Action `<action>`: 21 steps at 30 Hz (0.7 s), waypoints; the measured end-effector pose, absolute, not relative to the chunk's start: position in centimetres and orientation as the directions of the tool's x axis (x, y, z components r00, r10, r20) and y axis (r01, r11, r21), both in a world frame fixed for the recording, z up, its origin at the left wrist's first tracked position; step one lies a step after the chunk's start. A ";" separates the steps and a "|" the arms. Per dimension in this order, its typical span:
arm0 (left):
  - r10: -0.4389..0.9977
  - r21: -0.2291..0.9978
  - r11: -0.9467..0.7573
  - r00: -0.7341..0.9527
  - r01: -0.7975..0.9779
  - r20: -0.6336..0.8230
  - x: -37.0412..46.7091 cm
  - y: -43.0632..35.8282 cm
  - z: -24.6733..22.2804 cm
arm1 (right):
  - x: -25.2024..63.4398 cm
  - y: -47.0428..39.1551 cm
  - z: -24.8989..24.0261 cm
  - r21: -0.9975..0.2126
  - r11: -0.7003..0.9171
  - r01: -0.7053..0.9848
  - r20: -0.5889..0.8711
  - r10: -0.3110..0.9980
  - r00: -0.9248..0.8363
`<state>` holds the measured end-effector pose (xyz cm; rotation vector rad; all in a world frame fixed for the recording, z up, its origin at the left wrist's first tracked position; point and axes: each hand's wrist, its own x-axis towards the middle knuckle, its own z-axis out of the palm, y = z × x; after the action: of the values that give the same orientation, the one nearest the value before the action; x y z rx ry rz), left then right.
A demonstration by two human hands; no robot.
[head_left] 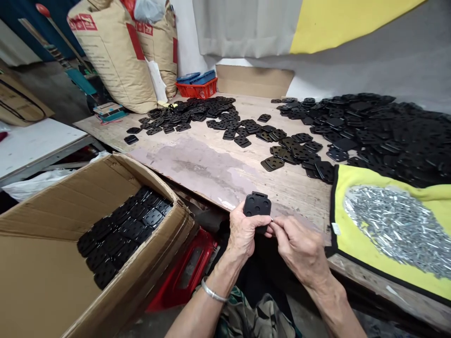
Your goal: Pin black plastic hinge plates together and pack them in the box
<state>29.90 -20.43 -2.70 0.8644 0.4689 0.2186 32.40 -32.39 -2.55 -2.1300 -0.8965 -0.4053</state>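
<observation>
My left hand [243, 230] grips a black square plastic plate [257, 205] with round dimples and a hinge-like tab along its top edge. The thumb lies across the plate's lower part. At the plate's lower right corner, my right hand [299, 246] pinches with thumb and forefinger. A small glint of metal shows between those fingertips, perhaps a pin, but it is mostly hidden. Both hands are just in front of the table edge. To the right, a heap of small silvery metal pins [398, 225] lies on a yellow cloth [343, 202] with black edging.
Black plates [299, 150] lie scattered over the wooden table [197, 159], with a large pile [384, 131] at back right. An open cardboard box [38, 267] at left holds stacked plates. Behind stand paper sacks [112, 56] and a red basket [197, 89]. Below is a red stool [183, 277].
</observation>
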 end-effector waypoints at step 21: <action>0.358 0.839 -0.530 0.929 0.120 0.093 22.6 -19.1 -1.4 | 32.0 -32.1 0.3 -0.660 -0.234 0.714 0.579 0.448 0.681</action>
<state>22.60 -19.11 -1.39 2.1257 0.3391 0.3143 31.97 -32.06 0.26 -1.8773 -0.9114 -0.3289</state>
